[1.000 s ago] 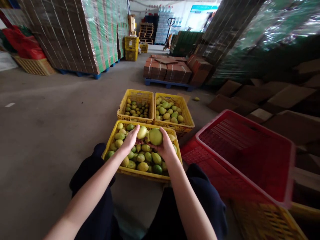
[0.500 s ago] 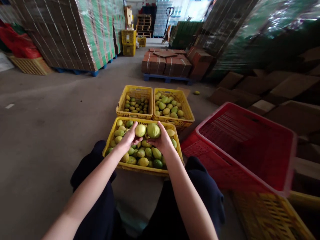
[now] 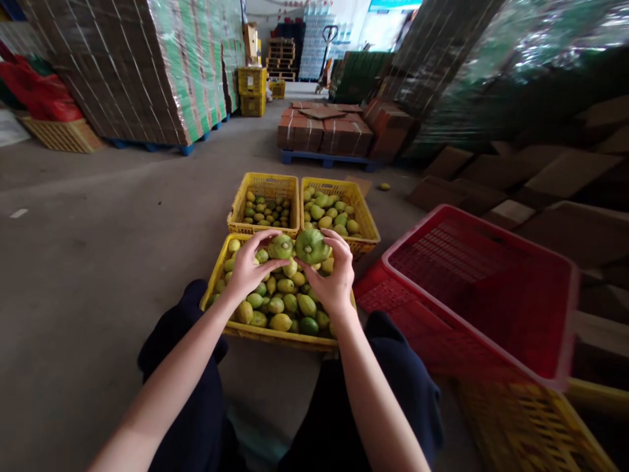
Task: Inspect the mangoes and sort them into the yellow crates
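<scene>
Between the thumb and fingers of my left hand (image 3: 251, 263) is a smaller green lemon (image 3: 281, 246), its stem end facing me. My right hand (image 3: 336, 274) grips a larger green lemon (image 3: 310, 246) beside it, also stem end toward me. The two fruits are held side by side, close together, above a yellow crate (image 3: 280, 337) filled with yellow and green lemons (image 3: 281, 322). Behind it stand two more yellow crates: the left one (image 3: 236, 213) has small lemons (image 3: 265, 211), the right one (image 3: 369, 213) larger, paler lemons (image 3: 325, 221).
A red plastic crate (image 3: 403, 288) stands at my right, on a yellow crate (image 3: 535, 426). Flattened cardboard (image 3: 565, 229) lies beyond it. A loose lemon (image 3: 384, 187) is on the floor. Farther off are strapped cartons (image 3: 324, 131) on a blue pallet and a wrapped stack (image 3: 191, 85).
Both hands have lifted slightly and turned the two lemons, so their stem ends now face me. My fingers have shifted over the tops of the fruits.
</scene>
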The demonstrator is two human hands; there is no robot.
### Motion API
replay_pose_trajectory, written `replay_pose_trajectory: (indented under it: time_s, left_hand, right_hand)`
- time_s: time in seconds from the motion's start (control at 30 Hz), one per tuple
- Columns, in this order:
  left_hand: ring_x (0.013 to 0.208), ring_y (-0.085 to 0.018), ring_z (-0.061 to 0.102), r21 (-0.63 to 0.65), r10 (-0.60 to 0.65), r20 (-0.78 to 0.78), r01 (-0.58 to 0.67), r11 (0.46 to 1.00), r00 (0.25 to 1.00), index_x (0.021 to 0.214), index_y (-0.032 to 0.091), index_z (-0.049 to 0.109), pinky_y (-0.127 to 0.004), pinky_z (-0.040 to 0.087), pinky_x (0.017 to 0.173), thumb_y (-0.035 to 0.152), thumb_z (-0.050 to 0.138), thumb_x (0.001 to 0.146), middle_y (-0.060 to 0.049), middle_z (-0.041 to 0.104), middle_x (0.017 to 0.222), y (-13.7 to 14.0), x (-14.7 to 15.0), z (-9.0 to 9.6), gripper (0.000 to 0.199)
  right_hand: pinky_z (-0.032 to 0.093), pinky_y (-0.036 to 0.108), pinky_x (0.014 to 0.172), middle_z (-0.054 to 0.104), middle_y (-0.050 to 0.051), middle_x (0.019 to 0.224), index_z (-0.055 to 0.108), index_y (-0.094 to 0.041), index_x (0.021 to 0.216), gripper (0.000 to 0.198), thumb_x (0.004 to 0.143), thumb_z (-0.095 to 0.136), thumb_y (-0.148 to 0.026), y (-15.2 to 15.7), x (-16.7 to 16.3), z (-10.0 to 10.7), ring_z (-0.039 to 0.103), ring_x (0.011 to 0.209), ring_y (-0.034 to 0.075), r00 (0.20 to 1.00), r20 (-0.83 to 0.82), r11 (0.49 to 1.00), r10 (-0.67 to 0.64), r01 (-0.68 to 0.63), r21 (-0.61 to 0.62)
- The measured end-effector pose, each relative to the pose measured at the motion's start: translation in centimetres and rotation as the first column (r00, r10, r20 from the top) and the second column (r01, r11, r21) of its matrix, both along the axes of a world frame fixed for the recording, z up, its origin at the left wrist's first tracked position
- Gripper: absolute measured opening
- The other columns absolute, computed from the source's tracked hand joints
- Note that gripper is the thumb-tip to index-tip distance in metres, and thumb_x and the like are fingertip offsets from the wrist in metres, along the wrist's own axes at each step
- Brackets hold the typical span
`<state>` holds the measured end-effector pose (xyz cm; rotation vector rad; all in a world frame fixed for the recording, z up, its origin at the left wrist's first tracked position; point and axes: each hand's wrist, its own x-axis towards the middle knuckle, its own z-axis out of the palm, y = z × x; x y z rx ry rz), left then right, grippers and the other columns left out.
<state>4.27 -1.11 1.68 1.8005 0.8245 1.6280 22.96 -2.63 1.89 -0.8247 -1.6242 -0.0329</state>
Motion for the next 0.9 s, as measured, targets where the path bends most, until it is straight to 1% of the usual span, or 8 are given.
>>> replay_pose_trajectory:
  time_s: [0.1,0.23,0.33,0.47,0.57,0.67,0.8,0.9]
  left_hand:
    - [0.114,-0.021,0.064,0.045,0.033,0.062,-0.036,0.998,0.998,0.116,0.027,0.071,-0.034,0.054,0.099,0.038,0.087,0.071,-0.006,0.062,0.121,0.1,-0.2,-0.1,0.050]
    - [0.109,-0.021,0.066,-0.117,-0.019,0.197,0.043,0.992,0.980,0.113,0.026,0.073,-0.032,0.057,0.093,0.042,0.086,0.071,-0.006,0.064,0.117,0.0,0.1,0.0,0.047]
    - [0.111,-0.024,0.067,-0.334,0.008,0.331,0.110,0.936,0.943,0.108,0.024,0.072,-0.037,0.055,0.097,0.048,0.082,0.074,-0.007,0.071,0.112,-0.1,0.6,0.0,0.043]
    - [0.115,-0.028,0.066,-0.520,0.098,0.489,0.199,0.831,0.867,0.103,0.020,0.072,-0.043,0.054,0.098,0.049,0.081,0.073,-0.008,0.075,0.107,0.3,1.0,-0.5,0.042]
    - [0.114,-0.029,0.066,-0.641,0.158,0.438,0.183,0.745,0.885,0.093,0.018,0.074,-0.044,0.054,0.099,0.046,0.075,0.078,-0.010,0.076,0.103,0.4,1.0,-0.9,0.032]
    - [0.113,-0.029,0.066,-0.726,0.163,0.251,0.074,0.684,0.954,0.082,0.020,0.074,-0.042,0.054,0.099,0.046,0.069,0.084,-0.010,0.077,0.095,0.1,0.9,-1.0,0.027]
    - [0.115,-0.028,0.065,-0.694,0.030,0.128,0.068,0.716,0.991,0.092,0.022,0.074,-0.038,0.051,0.101,0.045,0.072,0.082,-0.009,0.075,0.104,-0.2,0.9,-1.0,0.025]
    - [0.109,-0.026,0.066,-0.648,0.066,0.132,0.036,0.761,0.989,0.101,0.023,0.069,-0.037,0.052,0.096,0.049,0.072,0.082,-0.007,0.074,0.107,0.1,1.0,-1.8,0.032]
  right_hand:
    - [0.053,0.053,0.099,0.056,0.006,0.125,0.053,-0.039,0.132,0.059,0.080,0.076,-0.021,-0.2,-0.1,0.2,0.059,0.118,0.028,0.999,-0.052,1.000,-0.012,0.012,0.000]
    - [0.057,0.047,0.093,0.055,0.006,0.120,0.063,-0.035,0.125,0.056,0.073,0.083,-0.030,-0.1,-0.2,0.4,0.059,0.115,0.027,0.962,-0.263,0.964,0.076,-0.138,-0.225]
    - [0.058,0.044,0.091,0.062,0.006,0.119,0.063,-0.030,0.122,0.057,0.069,0.085,-0.036,0.3,-0.1,0.5,0.064,0.109,0.026,0.846,-0.510,0.840,0.157,-0.386,-0.382]
    - [0.057,0.041,0.087,0.071,0.004,0.112,0.064,-0.026,0.109,0.048,0.070,0.080,-0.048,0.9,-0.1,0.4,0.069,0.098,0.025,0.725,-0.687,0.635,0.048,-0.553,-0.539]
    - [0.056,0.041,0.086,0.073,0.006,0.106,0.066,-0.023,0.106,0.051,0.070,0.074,-0.057,1.2,-0.7,-0.1,0.067,0.101,0.027,0.757,-0.651,0.537,-0.059,-0.526,-0.660]
    - [0.055,0.041,0.091,0.073,0.004,0.100,0.067,-0.022,0.103,0.052,0.065,0.078,-0.057,1.3,-1.5,-1.2,0.066,0.102,0.027,0.842,-0.531,0.523,-0.093,-0.412,-0.746]
    - [0.060,0.038,0.081,0.072,0.002,0.093,0.065,-0.023,0.101,0.055,0.059,0.085,-0.052,1.2,-2.2,-2.9,0.068,0.091,0.024,0.858,-0.501,0.498,-0.115,-0.386,-0.776]
    - [0.061,0.035,0.066,0.071,0.001,0.085,0.063,-0.023,0.101,0.055,0.058,0.087,-0.049,1.1,-2.5,-3.3,0.068,0.079,0.022,0.819,-0.552,0.483,-0.155,-0.425,-0.766]
